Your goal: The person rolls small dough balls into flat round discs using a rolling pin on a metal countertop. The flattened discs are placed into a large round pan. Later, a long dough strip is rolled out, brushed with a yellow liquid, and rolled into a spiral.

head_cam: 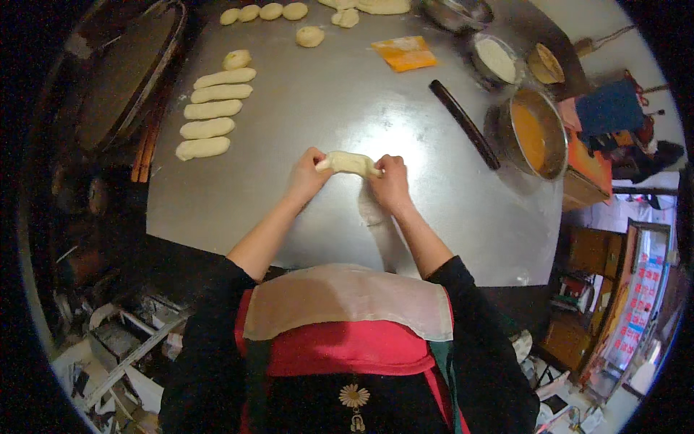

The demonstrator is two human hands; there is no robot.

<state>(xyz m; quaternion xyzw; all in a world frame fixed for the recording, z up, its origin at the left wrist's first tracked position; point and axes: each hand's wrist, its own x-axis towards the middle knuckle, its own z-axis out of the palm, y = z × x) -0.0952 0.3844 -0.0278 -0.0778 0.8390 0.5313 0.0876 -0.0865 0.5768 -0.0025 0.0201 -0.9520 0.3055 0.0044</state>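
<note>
A pale piece of dough [349, 162] is stretched between my two hands, just over the metal tabletop [303, 233]. My left hand [309, 173] pinches its left end between thumb and fingers. At the other end, my right hand [391, 182] grips the dough the same way. Several dough strips [213, 110] lie in a column to the left, with a round dough piece [237, 59] at their top. Another dough ball [310, 36] sits further off, near a row of dough rounds [271, 11].
On the right are a dark rolling pin [464, 125], a metal bowl of orange liquid [534, 133] and a bowl of white powder [494, 58]. An orange packet [404, 53] lies at the back. A large round pan [130, 70] stands beyond the table's left edge.
</note>
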